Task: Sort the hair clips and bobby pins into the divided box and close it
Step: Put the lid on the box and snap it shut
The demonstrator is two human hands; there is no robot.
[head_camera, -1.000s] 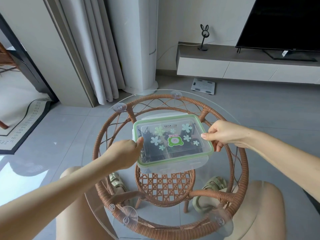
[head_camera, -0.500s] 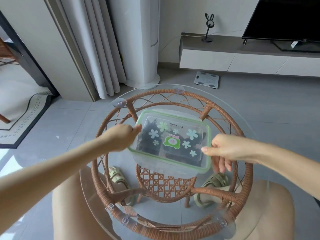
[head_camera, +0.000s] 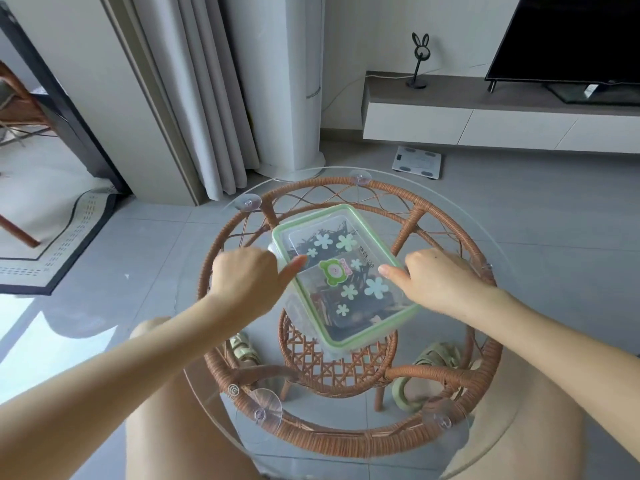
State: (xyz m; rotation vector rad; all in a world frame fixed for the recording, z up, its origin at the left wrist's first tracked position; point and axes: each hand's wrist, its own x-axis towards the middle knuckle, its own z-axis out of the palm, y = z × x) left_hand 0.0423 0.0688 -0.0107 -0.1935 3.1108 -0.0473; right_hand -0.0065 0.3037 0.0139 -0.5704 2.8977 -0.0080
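A clear divided box (head_camera: pixel 343 275) with a green-rimmed lid, flower stickers and a frog sticker lies on the round glass tabletop (head_camera: pixel 502 271), turned at an angle. The lid is on. Dark bobby pins and hair clips show through it in the compartments. My left hand (head_camera: pixel 249 275) grips the box's left long side, thumb on the lid edge. My right hand (head_camera: pixel 429 278) grips the right long side, thumb on the lid, fingers curled behind the rim.
The glass top sits on a rattan frame (head_camera: pixel 349 441) with suction cups. My knees and sandalled feet show beneath. A scale (head_camera: pixel 417 162) lies on the floor beyond, with a TV cabinet (head_camera: pixel 485 112) and curtains (head_camera: pixel 207 98) behind.
Both hands have rotated the box clockwise on the glass, from square-on to diagonal. My hands shifted from the short ends to the long sides.
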